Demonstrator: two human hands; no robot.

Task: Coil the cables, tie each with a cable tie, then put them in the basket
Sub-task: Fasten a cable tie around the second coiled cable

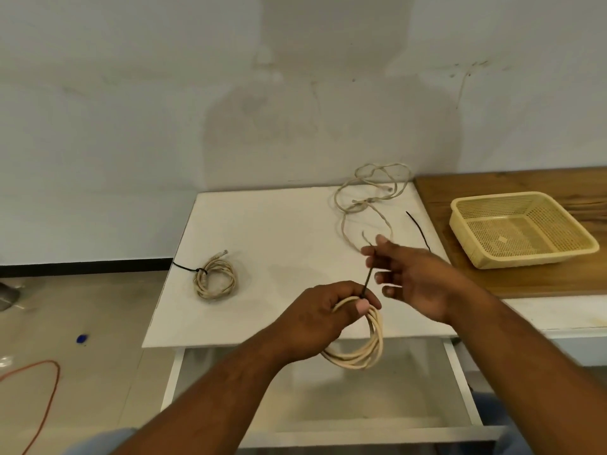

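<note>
White tabletop (pixel 262 231), tie step on the coil I'm holding.
Coiled cable (pixel 361 361) hangs past the near edge, left hand (pixel 318 318) gripping it where the cable tie (pixel 368 275) wraps. Right hand (pixel 414 277) sits at the tail, fingers spread; pinching or not, can't tell. Pull the tail straight and keep the loops clamped. Tie head is hidden under my thumb. Basket (pixel 532 257) is well right, loose cable (pixel 361 202) behind.

White table (pixel 262 224) against a pale wall (pixel 164 93) — beige floor (pixel 82 307) left.

Soft even light, faint shadows, wide-angle bowing
</note>
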